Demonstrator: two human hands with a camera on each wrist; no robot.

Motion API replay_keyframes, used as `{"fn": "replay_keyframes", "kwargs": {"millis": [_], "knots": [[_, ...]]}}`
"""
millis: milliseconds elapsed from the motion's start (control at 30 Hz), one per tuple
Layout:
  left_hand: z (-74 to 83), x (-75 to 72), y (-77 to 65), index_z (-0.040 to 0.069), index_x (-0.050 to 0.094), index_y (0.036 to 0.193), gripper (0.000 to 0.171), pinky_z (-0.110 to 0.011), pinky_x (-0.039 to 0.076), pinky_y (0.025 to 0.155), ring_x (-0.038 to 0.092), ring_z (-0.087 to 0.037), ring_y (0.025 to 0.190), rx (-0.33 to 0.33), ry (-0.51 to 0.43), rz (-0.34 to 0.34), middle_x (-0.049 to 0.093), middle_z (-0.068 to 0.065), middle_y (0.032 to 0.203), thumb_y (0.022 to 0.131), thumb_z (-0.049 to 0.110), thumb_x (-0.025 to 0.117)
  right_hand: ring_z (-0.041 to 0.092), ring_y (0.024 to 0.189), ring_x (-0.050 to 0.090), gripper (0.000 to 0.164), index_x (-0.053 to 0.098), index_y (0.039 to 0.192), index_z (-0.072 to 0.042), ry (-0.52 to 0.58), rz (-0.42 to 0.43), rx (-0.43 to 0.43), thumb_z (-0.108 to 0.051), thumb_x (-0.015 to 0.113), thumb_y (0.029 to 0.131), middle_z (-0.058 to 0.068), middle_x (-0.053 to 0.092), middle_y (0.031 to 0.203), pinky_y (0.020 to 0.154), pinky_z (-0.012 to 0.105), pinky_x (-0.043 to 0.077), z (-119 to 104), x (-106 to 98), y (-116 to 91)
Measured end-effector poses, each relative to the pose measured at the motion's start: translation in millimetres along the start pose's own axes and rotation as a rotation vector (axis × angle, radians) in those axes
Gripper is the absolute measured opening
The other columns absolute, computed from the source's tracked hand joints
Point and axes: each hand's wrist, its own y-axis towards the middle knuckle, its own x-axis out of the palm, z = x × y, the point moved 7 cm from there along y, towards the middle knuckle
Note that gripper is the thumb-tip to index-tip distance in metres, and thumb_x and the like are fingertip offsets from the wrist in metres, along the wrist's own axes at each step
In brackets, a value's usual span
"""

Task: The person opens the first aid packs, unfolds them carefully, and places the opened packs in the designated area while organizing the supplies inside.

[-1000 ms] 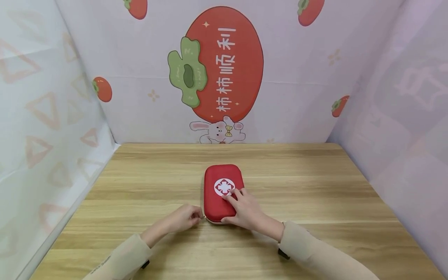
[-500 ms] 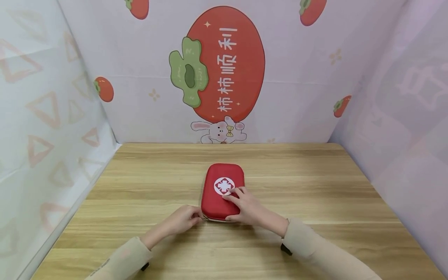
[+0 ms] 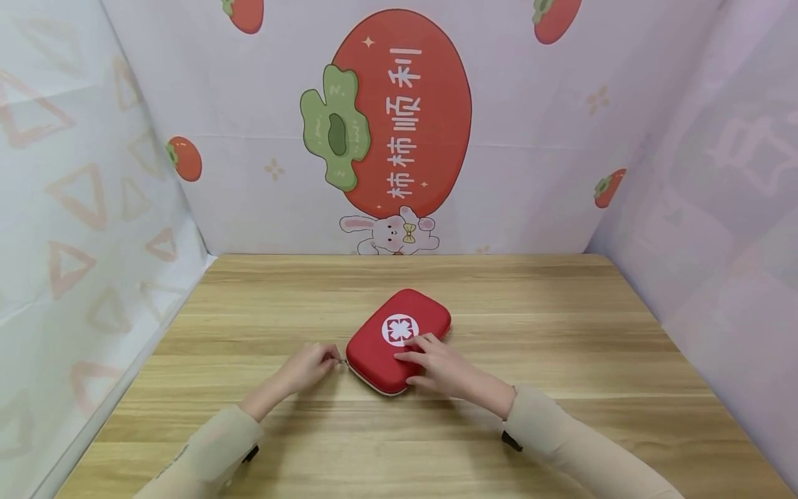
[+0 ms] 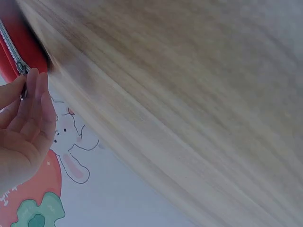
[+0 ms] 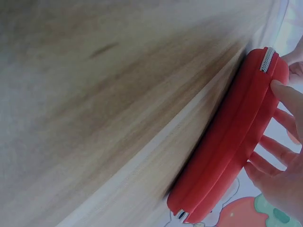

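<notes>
A red hard-shell first-aid case (image 3: 380,357) with a white cross emblem lies on the table, turned at a slant. At its near left corner my left hand (image 3: 308,367) pinches the zipper pull (image 4: 23,87) between thumb and fingers. In the left wrist view, the metal zipper teeth (image 4: 9,41) run up to the slider. My right hand (image 3: 445,367) rests on the right part of the lid with spread fingers. In the right wrist view, the thumb and fingertips of the right hand (image 5: 279,161) touch the edge of the case (image 5: 232,137), and short zipper ends show at both ends of this side.
The wood-grain table (image 3: 530,312) stretches around the case. A white back cloth (image 3: 249,201) with printed persimmons and a rabbit stands behind it. Pale cloth walls (image 3: 93,208) close off the left and right sides.
The case has turned clockwise, its near end swinging left. My left hand has moved left and slightly away from me with the zipper pull; the right hand stays on the lid.
</notes>
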Motion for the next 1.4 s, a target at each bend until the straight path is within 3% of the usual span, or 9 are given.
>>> {"fn": "replay_keyframes", "kwargs": {"millis": [200,367,433,633,867,1133,1400], "knots": [[6.8,1.4,-0.8,0.002,0.061,0.074,0.008,-0.018,0.044,0.051,0.047,-0.005,0.06,0.022,-0.019,0.001,0.059,-0.002,0.068,0.076,-0.006,0.058,0.016,0.099,0.044,0.041,0.061,0.113,-0.015,-0.003,0.045,-0.021,-0.029,0.069,0.076,0.005,0.052,0.11,0.083,0.024,0.045,2,0,3],[21.3,13.2,-5.1,-0.002,0.06,0.075,0.007,-0.017,0.045,0.051,0.048,-0.001,0.059,0.063,-0.154,-0.076,0.057,-0.001,0.065,0.076,-0.008,0.057,0.015,0.095,0.044,0.042,0.061,0.113,-0.016,-0.026,0.061,-0.033,-0.032,0.069,0.075,0.003,0.053,0.108,0.081,0.023,0.045,3,1,5],[29.2,21.1,-6.9,-0.002,0.059,0.076,0.005,-0.017,0.045,0.05,0.048,0.0,0.059,0.051,-0.213,-0.124,0.057,0.0,0.064,0.078,-0.006,0.057,0.015,0.095,0.044,0.043,0.061,0.113,-0.017,-0.064,0.059,-0.021,-0.035,0.068,0.075,0.002,0.053,0.108,0.081,0.024,0.045,2,2,7],[50.1,37.4,-10.4,-0.003,0.059,0.077,0.003,-0.016,0.047,0.047,0.055,-0.008,0.054,0.058,-0.285,-0.181,0.06,-0.006,0.063,0.08,-0.005,0.057,0.014,0.094,0.044,0.043,0.061,0.113,-0.018,-0.099,0.05,0.033,-0.038,0.067,0.076,0.001,0.052,0.106,0.082,0.025,0.044,2,5,12],[63.8,49.7,-12.4,-0.008,0.056,0.085,0.006,-0.015,0.048,0.048,0.058,-0.013,0.053,0.045,-0.343,-0.232,0.062,-0.009,0.067,0.08,-0.009,0.053,0.013,0.092,0.043,0.043,0.062,0.112,-0.019,-0.088,0.062,0.049,-0.039,0.067,0.075,0.0,0.052,0.105,0.08,0.024,0.044,3,4,12],[75.6,60.3,-7.8,-0.008,0.056,0.088,0.008,-0.013,0.046,0.046,0.056,-0.009,0.051,0.074,-0.31,-0.219,0.062,-0.008,0.067,0.081,-0.008,0.054,0.014,0.092,0.043,0.043,0.061,0.112,-0.018,-0.091,0.072,0.041,-0.039,0.067,0.075,0.001,0.052,0.106,0.08,0.025,0.045,1,5,12],[73.3,60.5,-6.7,-0.005,0.058,0.091,0.01,-0.013,0.046,0.049,0.056,-0.006,0.055,0.064,-0.239,-0.221,0.062,-0.005,0.069,0.081,-0.006,0.055,0.015,0.096,0.044,0.039,0.061,0.113,-0.017,-0.074,0.062,0.049,-0.033,0.067,0.077,0.003,0.052,0.111,0.082,0.025,0.045,1,6,9]]}}
